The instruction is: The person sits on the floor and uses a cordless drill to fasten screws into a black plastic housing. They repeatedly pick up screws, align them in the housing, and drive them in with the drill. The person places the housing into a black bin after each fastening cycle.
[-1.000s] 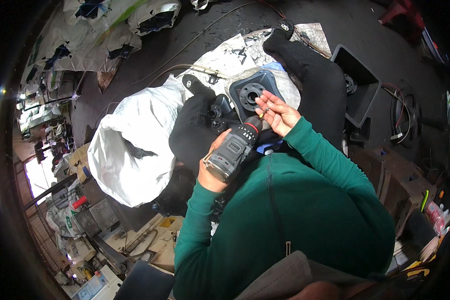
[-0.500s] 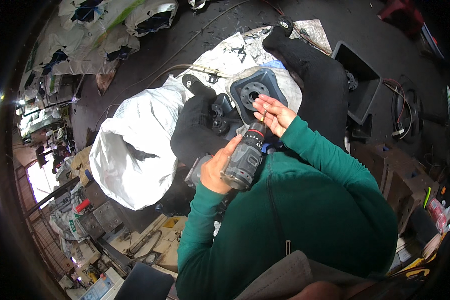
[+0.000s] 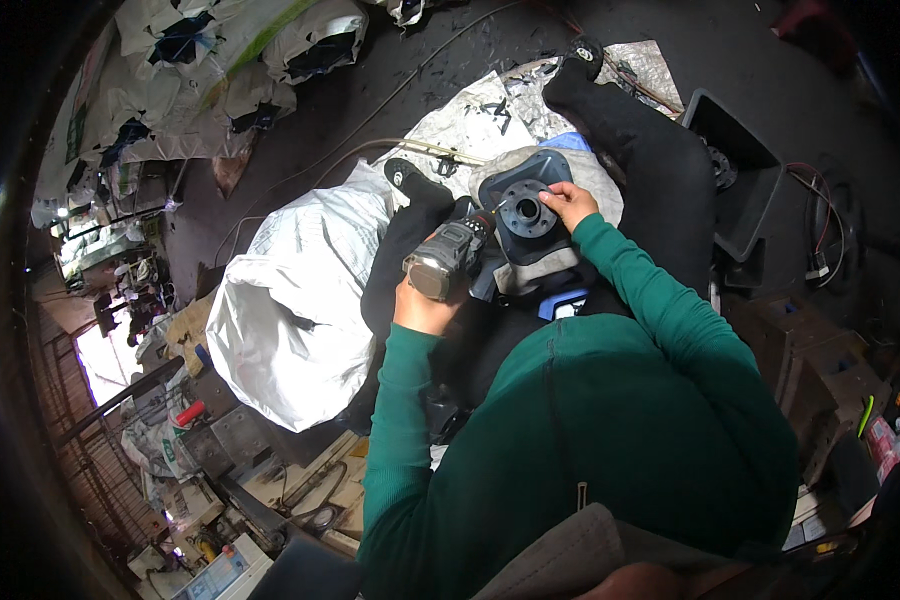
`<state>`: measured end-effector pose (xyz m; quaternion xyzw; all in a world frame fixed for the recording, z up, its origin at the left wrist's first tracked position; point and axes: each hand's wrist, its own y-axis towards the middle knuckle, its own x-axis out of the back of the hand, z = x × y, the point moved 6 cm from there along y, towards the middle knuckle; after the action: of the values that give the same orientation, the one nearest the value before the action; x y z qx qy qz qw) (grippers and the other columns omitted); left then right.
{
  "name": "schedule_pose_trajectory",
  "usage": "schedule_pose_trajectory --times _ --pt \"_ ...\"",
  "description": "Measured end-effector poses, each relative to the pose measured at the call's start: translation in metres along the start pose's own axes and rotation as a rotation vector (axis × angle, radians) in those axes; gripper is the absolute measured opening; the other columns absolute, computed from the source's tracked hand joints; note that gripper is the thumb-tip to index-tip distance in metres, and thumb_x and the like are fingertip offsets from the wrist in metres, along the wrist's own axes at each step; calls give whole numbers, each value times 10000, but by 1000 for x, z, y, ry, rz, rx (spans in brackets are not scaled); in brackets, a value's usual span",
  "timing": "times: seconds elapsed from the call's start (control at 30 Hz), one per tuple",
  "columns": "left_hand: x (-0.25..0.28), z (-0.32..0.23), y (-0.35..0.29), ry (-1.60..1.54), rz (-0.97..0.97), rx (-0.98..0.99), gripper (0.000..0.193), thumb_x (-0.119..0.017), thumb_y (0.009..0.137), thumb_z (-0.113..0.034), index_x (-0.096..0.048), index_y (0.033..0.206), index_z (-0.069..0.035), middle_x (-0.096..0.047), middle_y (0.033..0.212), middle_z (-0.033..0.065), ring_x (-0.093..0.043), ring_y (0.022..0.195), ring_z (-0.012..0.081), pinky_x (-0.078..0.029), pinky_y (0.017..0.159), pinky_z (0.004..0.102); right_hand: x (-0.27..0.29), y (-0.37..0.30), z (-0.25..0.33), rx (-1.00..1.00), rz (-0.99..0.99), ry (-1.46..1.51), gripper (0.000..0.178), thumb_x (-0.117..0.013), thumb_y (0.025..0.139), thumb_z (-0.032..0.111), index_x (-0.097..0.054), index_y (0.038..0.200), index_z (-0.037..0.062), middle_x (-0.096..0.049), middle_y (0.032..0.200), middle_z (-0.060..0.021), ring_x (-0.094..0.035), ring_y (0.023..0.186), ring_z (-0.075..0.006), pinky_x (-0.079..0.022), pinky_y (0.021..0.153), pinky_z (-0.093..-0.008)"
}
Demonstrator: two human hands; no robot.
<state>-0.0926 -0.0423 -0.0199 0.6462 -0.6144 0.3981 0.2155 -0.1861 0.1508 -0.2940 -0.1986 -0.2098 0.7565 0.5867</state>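
Observation:
My left hand (image 3: 426, 304) is wrapped round a grey cordless drill (image 3: 444, 258), whose bit points at the left edge of a round grey flange (image 3: 515, 222). Several small holes ring the flange's large centre hole. It sits on a dark grey moulded plastic part (image 3: 497, 185) with rounded corners, between my legs. At the flange's right rim, the fingers of my right hand (image 3: 572, 206) are closed in a pinch. Whether the bit touches the flange is too small to tell.
To the left stands an open white sack (image 3: 300, 350). A dark plastic crate (image 3: 755, 205) on the right holds another round flange (image 3: 720, 168). A hose (image 3: 370, 147) crosses the floor by my left foot. White sheeting (image 3: 470, 115) lies beyond the plastic part.
My left hand has swung the drill left, its bit now by the flange's left edge. My right hand has left the drill's tip for the flange's right rim.

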Motion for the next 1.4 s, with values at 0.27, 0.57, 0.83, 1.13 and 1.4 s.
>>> schedule_pose_trajectory --times 0.27,0.57,0.83,1.13,1.4 --pt "2 -18 10 5 66 23 488 -748 718 -127 -600 1180 -75 -652 1110 128 -630 1035 271 -491 866 350 5 -25 55 -74 147 106 367 -732 816 277 -654 1065 19 -673 908 -46 -627 761 -116 -505 626 -243" --pt "7 10 22 85 202 25 497 -744 712 -47 -590 1184 -24 -655 1103 122 -624 1025 229 -481 877 330 -6 -12 87 140 235 -208 408 -729 788 375 -691 1002 29 -690 922 -116 -645 852 -206 -487 801 -311" --pt "-16 28 44 0 296 147 490 -755 699 -13 -588 1160 -20 -659 1062 99 -622 985 207 -497 844 324 -10 5 61 74 185 -215 404 -745 764 380 -702 964 31 -699 930 -131 -655 866 -221 -493 827 -321" --pt "-22 27 53 -27 296 150 559 -764 671 8 -561 1191 -16 -621 1159 114 -592 1070 237 -468 923 343 -6 8 55 49 130 -212 379 -741 763 387 -704 946 57 -698 906 -118 -657 844 -223 -496 811 -319" --pt "-33 36 61 100 295 96 501 -726 707 6 -584 1185 -33 -644 1119 98 -609 1041 222 -474 894 321 4 -10 54 316 -86 -301 317 -753 763 321 -698 920 51 -649 783 -80 -624 721 -187 -496 684 -308"
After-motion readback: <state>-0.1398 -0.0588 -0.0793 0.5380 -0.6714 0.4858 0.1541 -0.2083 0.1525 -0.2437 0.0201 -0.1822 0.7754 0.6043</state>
